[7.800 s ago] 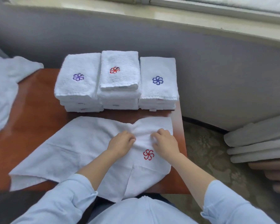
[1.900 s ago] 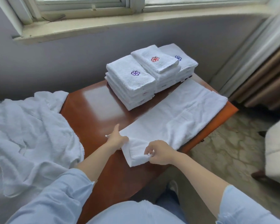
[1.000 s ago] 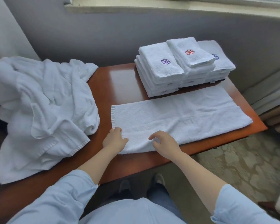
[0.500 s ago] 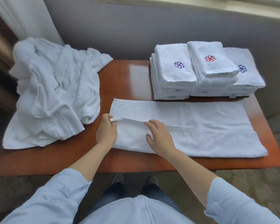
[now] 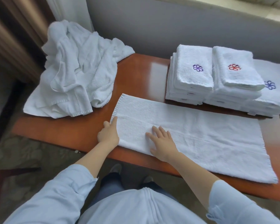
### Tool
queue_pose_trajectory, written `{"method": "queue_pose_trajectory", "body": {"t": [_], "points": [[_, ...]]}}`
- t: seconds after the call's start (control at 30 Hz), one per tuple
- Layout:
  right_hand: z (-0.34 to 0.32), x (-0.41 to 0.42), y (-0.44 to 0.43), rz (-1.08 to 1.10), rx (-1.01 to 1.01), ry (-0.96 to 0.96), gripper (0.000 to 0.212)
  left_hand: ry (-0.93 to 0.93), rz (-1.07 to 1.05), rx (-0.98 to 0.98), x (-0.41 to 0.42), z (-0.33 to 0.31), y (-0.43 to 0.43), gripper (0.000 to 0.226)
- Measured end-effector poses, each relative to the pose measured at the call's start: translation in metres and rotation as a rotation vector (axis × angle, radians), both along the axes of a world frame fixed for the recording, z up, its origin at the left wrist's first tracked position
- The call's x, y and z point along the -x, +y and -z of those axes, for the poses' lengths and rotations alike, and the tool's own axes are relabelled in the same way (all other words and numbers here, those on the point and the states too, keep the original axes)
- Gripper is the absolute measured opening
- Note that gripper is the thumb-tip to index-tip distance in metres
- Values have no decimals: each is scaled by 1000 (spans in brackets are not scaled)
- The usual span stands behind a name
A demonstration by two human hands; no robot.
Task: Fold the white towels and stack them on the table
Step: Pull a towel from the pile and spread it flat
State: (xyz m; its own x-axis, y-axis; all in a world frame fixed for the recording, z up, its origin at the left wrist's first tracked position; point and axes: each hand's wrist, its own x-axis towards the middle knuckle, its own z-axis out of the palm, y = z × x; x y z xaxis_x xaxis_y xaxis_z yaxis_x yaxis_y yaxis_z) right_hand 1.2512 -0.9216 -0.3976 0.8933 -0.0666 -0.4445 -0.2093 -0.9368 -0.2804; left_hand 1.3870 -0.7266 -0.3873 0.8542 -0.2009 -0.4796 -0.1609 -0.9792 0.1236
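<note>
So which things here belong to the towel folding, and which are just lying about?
Job: half-folded towel, left hand at its end, right hand flat on it; folded stacks; unfolded towel heap; table.
Lying about: curtain, patterned floor, wall.

White folded towels point(image 5: 191, 75) bear purple, red and blue flower emblems; table point(image 5: 136, 78) reddish-brown.

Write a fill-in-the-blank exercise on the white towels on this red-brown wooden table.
Behind the long flat white towel on the red-brown wooden table stand ____ stacks of folded white towels.
The middle stack's top towel bears a ____ embroidered flower.
The crumpled heap of white towels lies to the long towel's ____.
The left hand and the right hand both touch the long flat ____.
Missing words: three; red; left; towel.
</note>
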Motion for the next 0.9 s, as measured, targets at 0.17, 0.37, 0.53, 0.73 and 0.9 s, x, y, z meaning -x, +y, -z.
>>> {"method": "queue_pose_trajectory", "body": {"t": [0.17, 0.37, 0.53, 0.73, 0.9], "points": [[-1, 2, 0, -66, -48, -21, 63, -27, 75, -166, 11, 2, 12, 85], [-6, -6, -1, -144, -76, -61, 50, -6, 10, -277, 19, -1, 22, 97], [-10, -22, -25, -6, -147, -113, 47, -72, 71, -156, 9, -8, 8, 93], [-12, -53, -69, 178, -53, -97, 56, -86, 226, 108, -32, -10, -41, 75], [-7, -73, -92, 208, 26, -46, 62, -67, 406, 171, -65, -1, -68, 68]]}}
